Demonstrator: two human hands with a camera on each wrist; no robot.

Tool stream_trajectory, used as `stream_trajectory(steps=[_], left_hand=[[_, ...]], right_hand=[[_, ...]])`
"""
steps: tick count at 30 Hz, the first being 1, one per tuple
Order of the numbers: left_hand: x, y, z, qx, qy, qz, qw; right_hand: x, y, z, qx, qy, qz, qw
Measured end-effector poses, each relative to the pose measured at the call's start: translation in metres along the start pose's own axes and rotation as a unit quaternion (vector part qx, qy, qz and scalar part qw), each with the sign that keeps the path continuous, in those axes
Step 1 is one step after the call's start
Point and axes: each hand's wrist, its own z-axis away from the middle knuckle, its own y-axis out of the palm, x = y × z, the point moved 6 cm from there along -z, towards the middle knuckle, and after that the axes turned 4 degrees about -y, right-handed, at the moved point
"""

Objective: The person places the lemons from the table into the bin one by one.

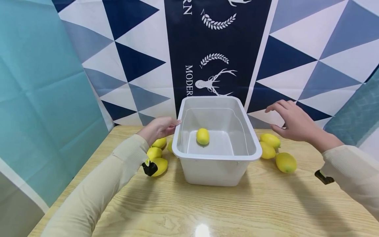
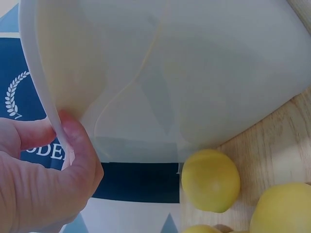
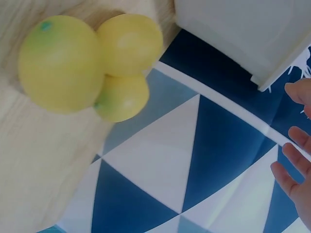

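Note:
A pale grey plastic bin (image 1: 213, 171) stands on the table with one lemon (image 1: 202, 136) lying inside on its floor. My left hand (image 1: 161, 127) pinches the bin's left rim; the left wrist view shows thumb and fingers on either side of the rim (image 2: 30, 63). To the right of the bin, my right hand (image 1: 296, 121) hovers with fingers apart and loosely bent, holding nothing. Beneath and left of it lie three lemons (image 1: 286, 162), also visible in the right wrist view as a yellow cluster (image 3: 60, 63). Several lemons (image 1: 160, 166) sit beside the bin on the left, partly hidden by my left arm.
The wooden table (image 1: 165, 210) extends in front of the bin. Behind it hangs a patterned blue and white cloth (image 1: 145, 59), and a teal cloth (image 1: 50, 85) hangs at the left. Dark wrist devices (image 1: 150, 168) are worn at both sleeves.

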Motion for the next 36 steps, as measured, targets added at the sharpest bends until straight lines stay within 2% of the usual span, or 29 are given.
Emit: stream_trajectory(steps=[6, 11, 32, 36], left_hand=[[0.001, 0.000, 0.000, -0.007, -0.002, 0.005, 1.0000], [0.002, -0.001, 0.000, -0.014, -0.011, -0.001, 0.9998], [0.002, -0.003, -0.002, -0.015, -0.008, 0.011, 0.9998], [0.001, -0.003, -0.002, -0.011, -0.010, 0.013, 0.9998]], right_hand=[[-0.008, 0.007, 0.015, 0.017, 0.013, -0.033, 0.9992], [-0.012, 0.013, 0.028, 0.025, 0.014, -0.033, 0.9991], [-0.014, 0.023, 0.055, 0.010, -0.077, 0.029, 0.9966], [-0.016, 0.024, 0.060, 0.009, -0.070, 0.037, 0.9968]])
